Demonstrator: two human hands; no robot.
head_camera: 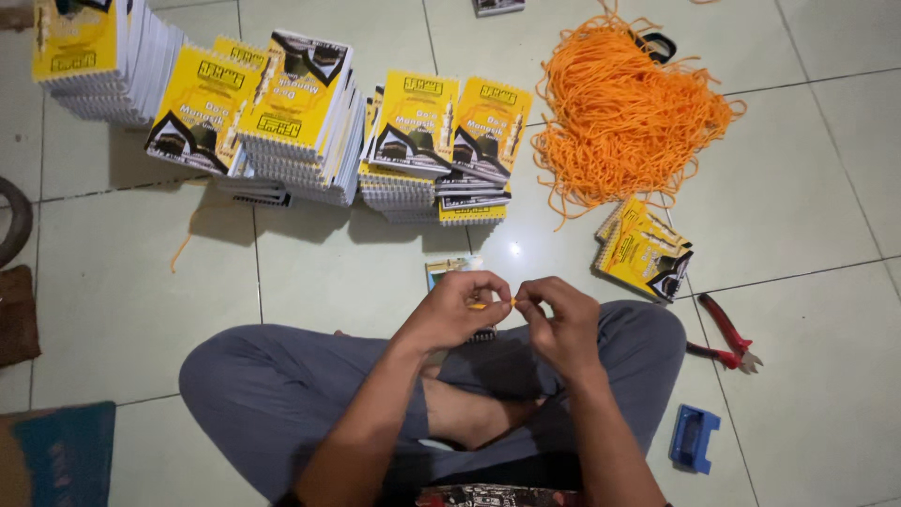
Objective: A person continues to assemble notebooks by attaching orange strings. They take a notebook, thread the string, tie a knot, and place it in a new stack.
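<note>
I sit cross-legged on a tiled floor. My left hand (460, 305) and my right hand (560, 319) are close together above my lap, both pinching a short piece of orange cord (495, 302) between the fingertips. Under my left hand lies a small booklet (446, 270), mostly hidden by the hand. A big tangled heap of the same orange cord (624, 113) lies on the floor ahead to the right.
Stacks of yellow spiral-bound booklets (300, 113) line the far side. A small pile of booklets (646, 249) lies right of my hands. Red-handled pliers (727, 333) and a blue plastic box (694, 437) rest by my right knee. A mat (56, 455) is at bottom left.
</note>
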